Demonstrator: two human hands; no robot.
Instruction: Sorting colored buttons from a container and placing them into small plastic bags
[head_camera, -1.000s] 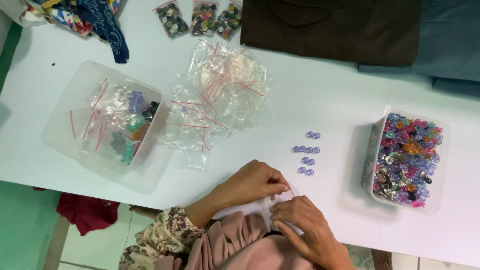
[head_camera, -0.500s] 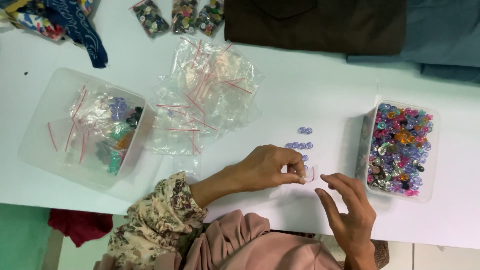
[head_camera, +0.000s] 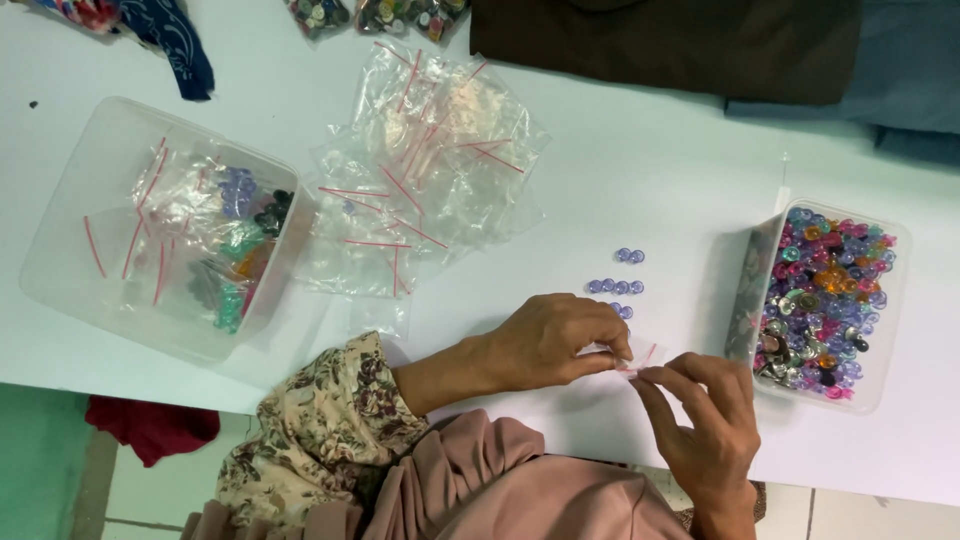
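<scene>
My left hand (head_camera: 555, 340) and my right hand (head_camera: 705, 420) meet near the table's front edge, both pinching one small clear zip bag with a red strip (head_camera: 632, 362). Just beyond my left fingers lie several small pale-blue buttons (head_camera: 616, 286) in loose rows on the white table (head_camera: 640, 170). A clear tub of mixed coloured buttons (head_camera: 825, 300) stands to the right of my hands.
A heap of empty clear zip bags with red strips (head_camera: 425, 170) lies at centre. At left, a clear tub (head_camera: 160, 230) holds filled bags of buttons. Dark brown cloth (head_camera: 670, 45) and more button bags (head_camera: 375, 15) lie along the far edge.
My hands have shifted from the table's front edge up toward the blue buttons. My right hand, apart and open half a second ago, has closed in on the small bag beside my left.
</scene>
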